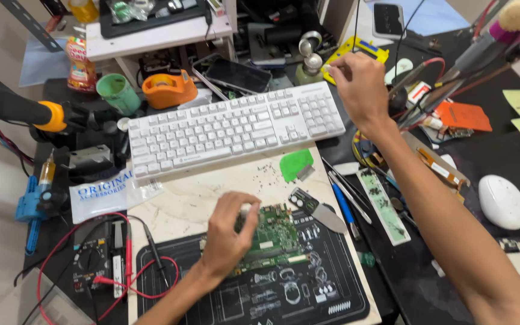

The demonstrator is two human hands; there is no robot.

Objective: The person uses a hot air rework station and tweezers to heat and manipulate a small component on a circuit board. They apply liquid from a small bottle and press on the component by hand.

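Note:
My left hand (229, 232) rests on the left edge of a green circuit board (275, 235) that lies on a black work mat (308, 289). Its fingers are curled over the board's corner, with a small pale object under the thumb. My right hand (359, 81) is stretched out beyond the right end of a white keyboard (230, 129), fingertips pinched on a small white thing near a small grey bottle (309, 66). What that white thing is I cannot tell.
A green scraper (296, 164), metal pry tool (323, 213) and tweezers lie right of the board. A multimeter with red leads (100, 265) sits at left, an orange tape dispenser (168, 89) and green cup (117, 93) behind the keyboard, a white mouse (502, 201) at right.

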